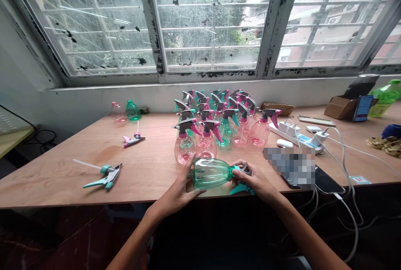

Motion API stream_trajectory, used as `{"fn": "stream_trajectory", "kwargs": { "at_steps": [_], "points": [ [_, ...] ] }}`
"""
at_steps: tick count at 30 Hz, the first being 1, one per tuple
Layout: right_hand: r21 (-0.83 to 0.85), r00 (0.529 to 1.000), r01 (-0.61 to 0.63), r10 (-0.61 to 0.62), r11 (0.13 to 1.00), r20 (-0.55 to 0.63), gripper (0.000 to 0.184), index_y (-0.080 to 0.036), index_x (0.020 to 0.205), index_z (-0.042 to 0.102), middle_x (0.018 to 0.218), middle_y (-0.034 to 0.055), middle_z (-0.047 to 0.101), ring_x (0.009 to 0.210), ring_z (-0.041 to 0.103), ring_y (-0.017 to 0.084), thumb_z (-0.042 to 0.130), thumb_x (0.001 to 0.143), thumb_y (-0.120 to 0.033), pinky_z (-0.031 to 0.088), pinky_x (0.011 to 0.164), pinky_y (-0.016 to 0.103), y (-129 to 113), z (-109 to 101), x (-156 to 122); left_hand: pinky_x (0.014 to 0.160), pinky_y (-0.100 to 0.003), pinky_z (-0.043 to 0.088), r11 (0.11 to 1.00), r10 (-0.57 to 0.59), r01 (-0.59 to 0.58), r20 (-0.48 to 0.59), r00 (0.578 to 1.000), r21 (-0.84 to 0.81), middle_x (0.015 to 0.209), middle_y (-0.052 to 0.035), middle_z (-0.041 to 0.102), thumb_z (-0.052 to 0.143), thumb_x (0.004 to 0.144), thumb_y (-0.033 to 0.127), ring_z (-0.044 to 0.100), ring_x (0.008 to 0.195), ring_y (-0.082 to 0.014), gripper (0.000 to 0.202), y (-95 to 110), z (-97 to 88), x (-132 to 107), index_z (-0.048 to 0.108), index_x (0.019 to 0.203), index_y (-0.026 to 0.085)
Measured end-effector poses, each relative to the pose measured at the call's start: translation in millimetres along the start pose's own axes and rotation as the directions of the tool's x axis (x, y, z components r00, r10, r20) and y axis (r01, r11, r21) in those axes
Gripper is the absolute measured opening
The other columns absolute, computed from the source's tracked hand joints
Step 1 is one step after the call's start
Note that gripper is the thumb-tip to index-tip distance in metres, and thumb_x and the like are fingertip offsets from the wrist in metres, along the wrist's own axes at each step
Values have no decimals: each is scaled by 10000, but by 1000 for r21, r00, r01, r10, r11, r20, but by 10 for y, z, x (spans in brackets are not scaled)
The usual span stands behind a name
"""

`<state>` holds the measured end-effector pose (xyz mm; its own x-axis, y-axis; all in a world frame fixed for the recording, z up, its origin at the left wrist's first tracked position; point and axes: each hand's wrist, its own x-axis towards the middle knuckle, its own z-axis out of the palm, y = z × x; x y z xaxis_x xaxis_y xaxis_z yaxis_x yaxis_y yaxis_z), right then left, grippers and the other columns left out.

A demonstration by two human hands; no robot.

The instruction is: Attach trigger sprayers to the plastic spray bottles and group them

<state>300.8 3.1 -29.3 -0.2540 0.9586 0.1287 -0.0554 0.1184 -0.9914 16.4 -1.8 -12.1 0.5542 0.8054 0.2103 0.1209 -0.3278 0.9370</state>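
A clear green spray bottle (211,173) lies sideways in the air over the table's front edge, its base to the left. My left hand (183,184) is wrapped round the base end. At the neck, my right hand (253,178) grips the teal-and-grey trigger head (242,187), which partly hides behind the fingers. Just beyond stand several assembled pink and green spray bottles (206,145) in a close group. On the left lie a loose teal spray head (108,176) with its tube and a loose pink spray head (134,140).
A pink bottle (118,113) and a green bottle (133,110) without heads stand at the back left of the wooden table (69,149). To the right are a power strip (297,136) with cables, a dark phone (328,180), and a cardboard box (341,107).
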Motion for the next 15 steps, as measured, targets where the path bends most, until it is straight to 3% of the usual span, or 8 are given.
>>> {"fn": "stream_trajectory", "kwargs": {
  "at_steps": [3, 6, 10, 15],
  "points": [
    [1, 1000, -11, 11, 1000, 23, 474, -184, 1014, 623, 748, 41, 749, 700, 721, 227, 760, 812, -591, 560, 668, 325, 11, -7, -1, 1190, -481, 375, 1000, -6, 7, -8, 1000, 20, 1670, -115, 236, 736, 890, 234, 365, 1477, -355, 1090, 14, 0, 1, -76, 1603, 378],
    [-7, 1000, -10, 10, 1000, 30, 459, -188, 1022, 621, 741, 38, 752, 701, 721, 226, 760, 820, -576, 557, 672, 322, 25, -18, -2, 1208, -479, 345, 999, -41, 41, -1, 999, -2, 1682, -116, 212, 756, 878, 253, 329, 1495, -355, 1096, 75, -6, -1, -52, 1611, 357],
    [-5, 1000, 7, -7, 1000, 18, 438, -185, 1020, 622, 741, 34, 748, 692, 714, 215, 761, 831, -554, 556, 672, 318, 29, -17, 3, 1207, -483, 349, 998, -61, 61, 4, 998, -12, 1685, -98, 215, 758, 878, 259, 344, 1489, -349, 1043, 103, -10, 3, 28, 1616, 364],
    [7, 1000, 11, -11, 1000, -8, 444, -188, 993, 620, 766, 32, 741, 693, 711, 212, 775, 812, -563, 561, 663, 319, 1, 4, 5, 1195, -501, 368, 1000, -19, 19, -4, 1000, -17, 1693, -93, 180, 753, 878, 224, 381, 1469, -354, 1053, 35, -6, 3, 15, 1608, 399]
  ]
}}
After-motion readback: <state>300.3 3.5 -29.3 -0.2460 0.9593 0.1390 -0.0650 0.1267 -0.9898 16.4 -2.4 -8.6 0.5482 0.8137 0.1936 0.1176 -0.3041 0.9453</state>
